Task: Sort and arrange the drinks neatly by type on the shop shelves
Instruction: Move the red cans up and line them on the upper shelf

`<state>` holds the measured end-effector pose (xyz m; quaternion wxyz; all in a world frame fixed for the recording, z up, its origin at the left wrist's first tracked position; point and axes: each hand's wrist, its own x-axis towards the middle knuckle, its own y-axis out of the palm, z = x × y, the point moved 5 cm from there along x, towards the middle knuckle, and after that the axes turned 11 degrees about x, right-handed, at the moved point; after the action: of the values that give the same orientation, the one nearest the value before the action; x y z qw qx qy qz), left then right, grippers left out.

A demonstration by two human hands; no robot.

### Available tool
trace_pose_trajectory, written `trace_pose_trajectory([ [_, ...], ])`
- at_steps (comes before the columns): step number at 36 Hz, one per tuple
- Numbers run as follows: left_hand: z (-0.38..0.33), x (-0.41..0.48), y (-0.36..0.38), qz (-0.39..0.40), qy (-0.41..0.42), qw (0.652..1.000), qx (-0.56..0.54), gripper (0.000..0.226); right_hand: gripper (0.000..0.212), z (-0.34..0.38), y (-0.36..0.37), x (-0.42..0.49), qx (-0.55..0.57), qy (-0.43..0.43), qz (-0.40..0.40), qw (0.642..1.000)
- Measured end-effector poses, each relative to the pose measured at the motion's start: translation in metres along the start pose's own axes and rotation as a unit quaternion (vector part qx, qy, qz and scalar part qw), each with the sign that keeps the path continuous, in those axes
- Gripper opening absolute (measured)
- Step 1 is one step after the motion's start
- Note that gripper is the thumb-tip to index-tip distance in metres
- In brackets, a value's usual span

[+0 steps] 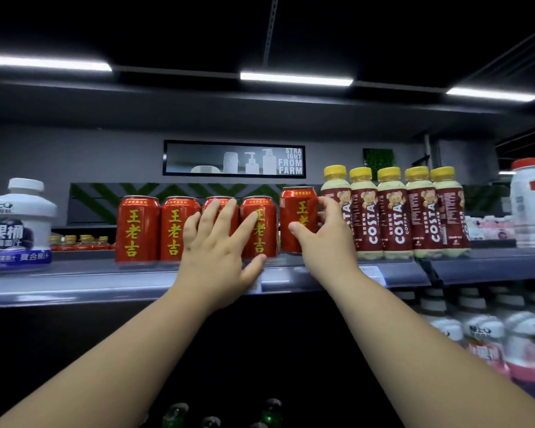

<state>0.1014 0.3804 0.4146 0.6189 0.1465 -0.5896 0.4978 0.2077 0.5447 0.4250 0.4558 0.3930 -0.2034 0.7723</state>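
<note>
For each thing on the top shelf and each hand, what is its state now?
Row of four red cans: upright on the shelf.
Fifth red can: gripped, raised a little above the row.
Costa bottles: five, upright, capped.
Left hand: open, fingers spread flat on the can fronts.
Right hand: closed around the fifth red can.

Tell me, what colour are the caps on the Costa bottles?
Yellow. The Costa bottles show their caps clearly in the head view.

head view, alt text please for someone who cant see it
The right hand grips a red drink can with yellow characters, raised beside four matching cans on a grey shop shelf, while the left hand rests flat against that row. Five yellow-capped Costa coffee bottles stand right.
</note>
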Motion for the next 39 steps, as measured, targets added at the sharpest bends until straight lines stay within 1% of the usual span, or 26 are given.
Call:
trace_pose_trajectory([
  [3, 0.0, 0.001, 0.001, 0.004, 0.002, 1.0, -0.001, 0.077, 0.062, -0.004, 0.005, 0.002, -0.061, 0.017, 0.015, 0.998],
  [6, 0.005, 0.001, -0.002, 0.001, -0.02, 1.0, -0.02, 0.078, 0.061, -0.005, 0.006, 0.002, -0.134, 0.027, 0.032, 0.99],
  [9, 0.018, -0.003, -0.003, 0.013, -0.053, 0.998, -0.038, 0.081, 0.061, -0.006, 0.007, 0.001, -0.166, 0.023, 0.044, 0.985],
  [12, 0.034, -0.013, -0.001, 0.04, -0.037, 0.999, -0.005, 0.082, 0.06, -0.004, 0.01, 0.0, -0.182, 0.029, 0.052, 0.981],
  [16, 0.041, -0.02, 0.003, 0.103, 0.003, 0.994, 0.035, 0.085, 0.06, -0.001, 0.014, -0.001, -0.195, 0.03, 0.055, 0.979],
  [19, 0.042, -0.021, 0.004, 0.125, 0.01, 0.991, 0.036, 0.084, 0.062, 0.002, 0.017, -0.002, -0.2, 0.027, 0.058, 0.978],
  [30, 0.048, -0.029, 0.008, 0.134, 0.019, 0.99, 0.039, 0.085, 0.064, 0.003, 0.021, -0.004, -0.206, 0.036, 0.065, 0.976],
  [34, 0.051, -0.033, 0.008, 0.135, 0.015, 0.99, 0.027, 0.09, 0.064, 0.006, 0.025, -0.005, -0.198, 0.043, 0.064, 0.977],
  [39, 0.055, -0.035, 0.009, 0.134, 0.006, 0.991, 0.018, 0.09, 0.063, 0.007, 0.036, -0.007, -0.187, 0.045, 0.073, 0.979],
])
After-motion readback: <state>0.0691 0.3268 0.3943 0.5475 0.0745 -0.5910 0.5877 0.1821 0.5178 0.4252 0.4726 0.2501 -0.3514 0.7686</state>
